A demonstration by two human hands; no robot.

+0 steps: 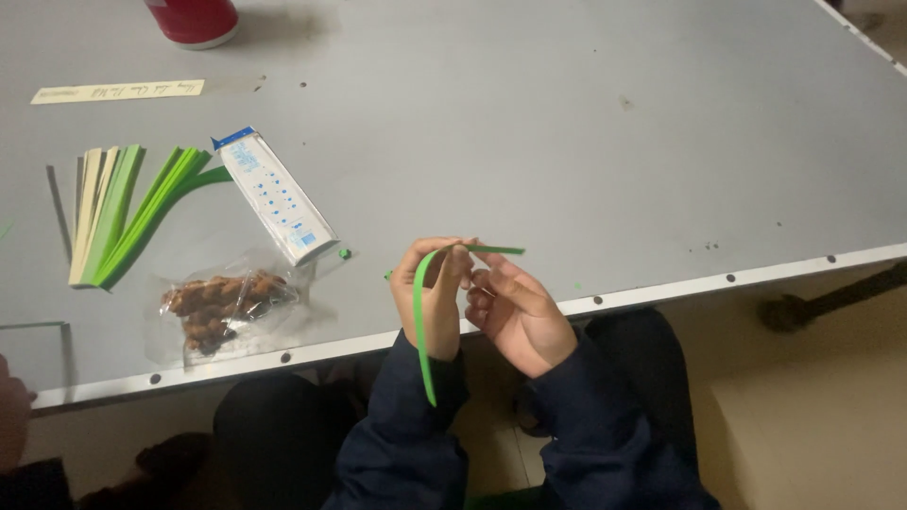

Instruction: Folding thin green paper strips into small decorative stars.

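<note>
My left hand (pixel 433 297) and right hand (pixel 510 312) both pinch one green paper strip (pixel 419 321) at its top bend, so its tail hangs free below the table (pixel 567 142) edge.

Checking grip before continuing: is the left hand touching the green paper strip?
Touching. The head view shows the left hand pinching the green paper strip at its fingertips, the strip curving down across the palm.
</note>
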